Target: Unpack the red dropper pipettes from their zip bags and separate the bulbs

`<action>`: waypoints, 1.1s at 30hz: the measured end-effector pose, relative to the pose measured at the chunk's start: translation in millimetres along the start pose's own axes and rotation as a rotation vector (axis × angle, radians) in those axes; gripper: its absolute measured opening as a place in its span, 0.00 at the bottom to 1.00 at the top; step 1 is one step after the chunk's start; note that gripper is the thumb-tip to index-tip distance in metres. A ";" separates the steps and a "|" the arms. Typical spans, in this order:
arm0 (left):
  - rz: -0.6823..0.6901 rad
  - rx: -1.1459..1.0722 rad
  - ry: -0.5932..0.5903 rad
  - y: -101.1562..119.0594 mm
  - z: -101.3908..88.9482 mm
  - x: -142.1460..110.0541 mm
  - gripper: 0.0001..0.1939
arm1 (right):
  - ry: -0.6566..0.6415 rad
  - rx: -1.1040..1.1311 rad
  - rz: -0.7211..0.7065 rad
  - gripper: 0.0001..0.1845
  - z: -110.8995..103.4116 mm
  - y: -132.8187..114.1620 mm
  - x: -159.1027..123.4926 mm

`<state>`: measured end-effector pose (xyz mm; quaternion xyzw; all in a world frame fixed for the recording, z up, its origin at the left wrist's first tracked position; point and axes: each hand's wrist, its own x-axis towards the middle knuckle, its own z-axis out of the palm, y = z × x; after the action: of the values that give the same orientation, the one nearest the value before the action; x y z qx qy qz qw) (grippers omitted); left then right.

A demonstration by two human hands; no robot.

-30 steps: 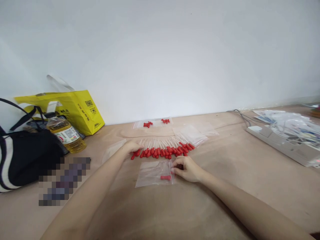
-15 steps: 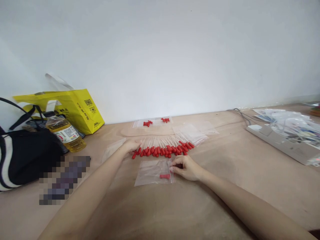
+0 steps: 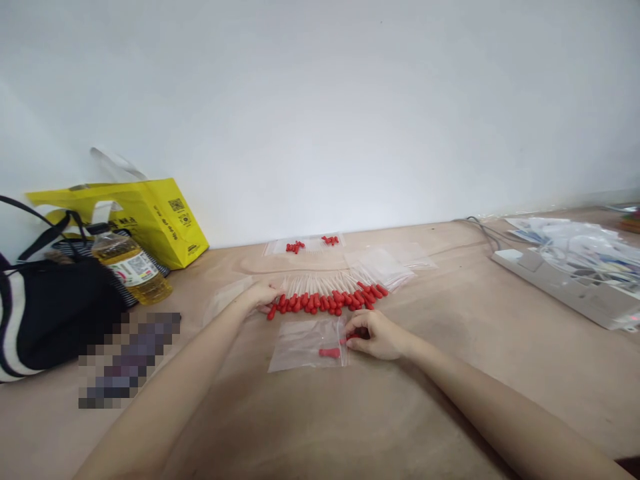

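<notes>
A fanned row of droppers [image 3: 320,301] with red rubber bulbs and thin clear tubes lies across the middle of the table. My left hand [image 3: 263,295] is at the left end of this row, its bent fingers closed around the outermost dropper [image 3: 271,312]; the tube is hidden under the fingers. My right hand [image 3: 375,335] pinches a red rubber bulb [image 3: 350,340] at the right-hand mouth of a clear zip bag [image 3: 295,347]. Another red bulb [image 3: 329,353] lies inside that bag, which rests flat in front of the row.
Behind the row lie filled bags [image 3: 313,245] and a stack of clear bags [image 3: 383,267]. At left stand a yellow bag [image 3: 185,233], an oil bottle [image 3: 135,267] and a black bag [image 3: 60,313]. A power strip [image 3: 560,287] and a plastic heap [image 3: 575,243] are on the right.
A red bulb now shows between my right fingers at the bag mouth, where none was visible before. My left hand and the leftmost droppers have shifted slightly right.
</notes>
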<state>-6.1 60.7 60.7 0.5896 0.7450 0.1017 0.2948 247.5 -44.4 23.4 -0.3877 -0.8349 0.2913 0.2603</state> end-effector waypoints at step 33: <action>0.980 0.094 -0.010 -34.0 53.5 -95.7 0.13 | 0.051 0.143 -0.092 0.08 26.5 -16.9 8.9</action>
<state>8.5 -49.2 31.2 0.8839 0.3824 0.1917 0.1888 216.7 -53.7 18.4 -0.3367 -0.8219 0.3281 0.3216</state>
